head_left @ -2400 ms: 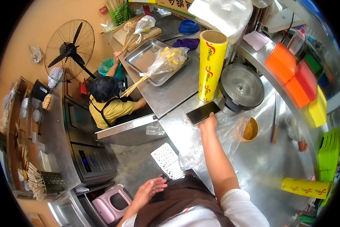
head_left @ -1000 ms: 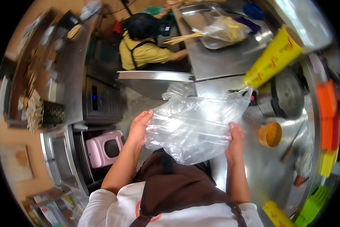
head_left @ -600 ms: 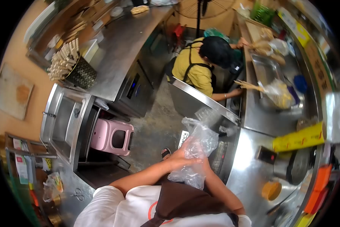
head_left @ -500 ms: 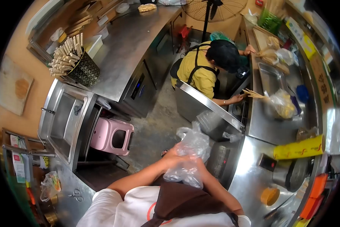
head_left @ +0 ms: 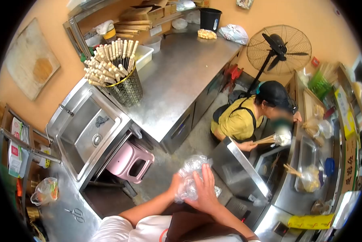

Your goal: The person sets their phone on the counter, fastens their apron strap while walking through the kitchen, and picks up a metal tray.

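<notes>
A crumpled clear plastic bag [head_left: 192, 169] is bunched between my two hands, above the floor and in front of my brown apron. On its left side my left hand [head_left: 175, 186] presses against it, fingers mostly hidden behind the plastic. My right hand [head_left: 205, 187] lies over the bag's right side, its fingers pointing up and wrapped against the plastic. To the right, a co-worker [head_left: 237, 121] in a yellow shirt and black cap crouches behind an open steel door [head_left: 241, 169], holding skewers with a bagged end [head_left: 283, 137].
A steel sink [head_left: 86, 133] stands left, beside a patterned pot of wooden-handled skewers [head_left: 126, 88] on the counter [head_left: 171, 76]. Below is a pink stool [head_left: 126, 161]. Scissors [head_left: 75, 215] lie lower left. A fan [head_left: 277, 48] stands behind the co-worker; a yellow roll [head_left: 310, 222] lies right.
The view has turned left. My right hand left the phone, and both hands spread the bag, then gathered it into a smaller bunch. The co-worker has raised bagged skewers.
</notes>
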Available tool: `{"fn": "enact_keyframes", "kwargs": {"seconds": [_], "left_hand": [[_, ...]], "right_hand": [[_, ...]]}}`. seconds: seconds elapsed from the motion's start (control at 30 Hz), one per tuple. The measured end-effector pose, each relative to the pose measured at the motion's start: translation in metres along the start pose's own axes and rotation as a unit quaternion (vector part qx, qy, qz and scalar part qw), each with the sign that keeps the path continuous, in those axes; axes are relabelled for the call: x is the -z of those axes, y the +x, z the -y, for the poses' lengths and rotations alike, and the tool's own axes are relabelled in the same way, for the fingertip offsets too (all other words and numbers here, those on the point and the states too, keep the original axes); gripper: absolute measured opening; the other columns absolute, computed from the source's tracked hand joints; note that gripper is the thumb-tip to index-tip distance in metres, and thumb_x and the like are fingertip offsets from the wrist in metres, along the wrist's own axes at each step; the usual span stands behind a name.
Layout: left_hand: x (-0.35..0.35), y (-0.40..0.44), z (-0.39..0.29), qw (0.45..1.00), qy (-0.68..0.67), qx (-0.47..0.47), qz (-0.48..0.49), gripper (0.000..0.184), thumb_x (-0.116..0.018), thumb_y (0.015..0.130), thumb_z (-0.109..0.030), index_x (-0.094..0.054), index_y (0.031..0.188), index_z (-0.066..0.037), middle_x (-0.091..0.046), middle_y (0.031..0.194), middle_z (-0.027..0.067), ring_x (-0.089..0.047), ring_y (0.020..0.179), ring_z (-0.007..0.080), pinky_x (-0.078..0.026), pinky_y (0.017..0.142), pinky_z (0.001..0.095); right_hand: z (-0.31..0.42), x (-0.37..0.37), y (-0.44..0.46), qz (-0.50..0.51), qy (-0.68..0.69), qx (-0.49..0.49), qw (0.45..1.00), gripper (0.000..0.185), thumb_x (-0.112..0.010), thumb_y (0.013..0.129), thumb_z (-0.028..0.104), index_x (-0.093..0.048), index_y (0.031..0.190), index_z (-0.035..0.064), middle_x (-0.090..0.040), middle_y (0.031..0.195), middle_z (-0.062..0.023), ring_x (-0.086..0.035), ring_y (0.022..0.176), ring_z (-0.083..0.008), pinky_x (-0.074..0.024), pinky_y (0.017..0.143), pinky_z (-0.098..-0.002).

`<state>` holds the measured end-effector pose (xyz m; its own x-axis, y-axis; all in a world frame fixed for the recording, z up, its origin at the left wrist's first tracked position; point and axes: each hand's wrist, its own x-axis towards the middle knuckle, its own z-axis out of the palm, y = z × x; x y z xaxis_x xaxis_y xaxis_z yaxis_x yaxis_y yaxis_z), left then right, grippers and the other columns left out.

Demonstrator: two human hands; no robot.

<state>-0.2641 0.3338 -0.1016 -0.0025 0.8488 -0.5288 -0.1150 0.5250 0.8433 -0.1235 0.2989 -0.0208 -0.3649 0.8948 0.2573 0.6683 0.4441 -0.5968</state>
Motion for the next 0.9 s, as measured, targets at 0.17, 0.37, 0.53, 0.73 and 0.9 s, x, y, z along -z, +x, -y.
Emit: {"fn": "enact_keyframes", "kwargs": {"seconds": [0.17,0.37,0.53,0.73,0.9], "left_hand": [[-0.003,0.017,-0.026,0.959,-0.04,0.031,0.279,0.023,-0.053,0.081,-0.017,-0.056,0.099,-0.002,-0.059,0.087,0.003,-0.055,0.077,0.0111,-0.045,0.067,0.0256],[-0.02,0.018,-0.12,0.98,0.009,-0.045,0.194,0.041,-0.056,0.08,-0.021,-0.044,0.113,0.0,-0.051,0.107,0.0102,-0.049,0.097,0.0174,-0.04,0.082,0.0303],[-0.026,0.015,-0.179,0.795,0.427,-0.423,-0.087,0.058,-0.063,0.07,-0.016,-0.037,0.12,-0.003,-0.039,0.121,0.0183,-0.037,0.115,0.0315,-0.031,0.095,0.0383],[-0.017,0.058,-0.176,0.797,0.468,-0.38,-0.043,0.071,-0.063,0.063,-0.005,-0.029,0.126,-0.003,-0.033,0.125,0.0214,-0.029,0.12,0.034,-0.03,0.095,0.0418],[0.042,0.103,-0.158,0.889,0.272,-0.35,-0.114,0.064,-0.068,0.062,-0.005,-0.038,0.118,0.0,-0.049,0.11,0.0187,-0.051,0.101,0.0294,-0.043,0.082,0.0354]], "right_hand": [[-0.055,0.0,0.035,0.044,0.194,-0.041,0.979,0.086,-0.075,0.055,0.017,-0.029,0.126,0.0024,-0.024,0.131,-0.0225,-0.028,0.12,-0.0353,-0.0276,0.097,-0.0377],[-0.119,-0.007,0.087,0.059,0.26,-0.002,0.964,0.037,-0.07,0.063,0.015,-0.056,0.094,0.003,-0.059,0.092,-0.0136,-0.058,0.086,-0.0261,-0.0462,0.074,-0.0334],[-0.153,-0.006,0.149,-0.021,0.138,-0.055,0.989,0.027,-0.065,0.069,0.021,-0.057,0.087,0.0029,-0.06,0.077,-0.0164,-0.059,0.072,-0.0304,-0.0469,0.062,-0.0368],[-0.105,0.001,0.207,0.158,0.548,-0.222,0.791,0.034,-0.061,0.075,0.015,-0.052,0.105,0.0012,-0.058,0.09,-0.0067,-0.056,0.083,-0.0182,-0.0448,0.072,-0.0303],[-0.078,0.017,0.268,0.333,0.618,-0.152,0.696,0.038,-0.058,0.08,0.016,-0.046,0.113,0.0005,-0.052,0.104,-0.0067,-0.049,0.097,-0.0162,-0.041,0.082,-0.0309]]}}
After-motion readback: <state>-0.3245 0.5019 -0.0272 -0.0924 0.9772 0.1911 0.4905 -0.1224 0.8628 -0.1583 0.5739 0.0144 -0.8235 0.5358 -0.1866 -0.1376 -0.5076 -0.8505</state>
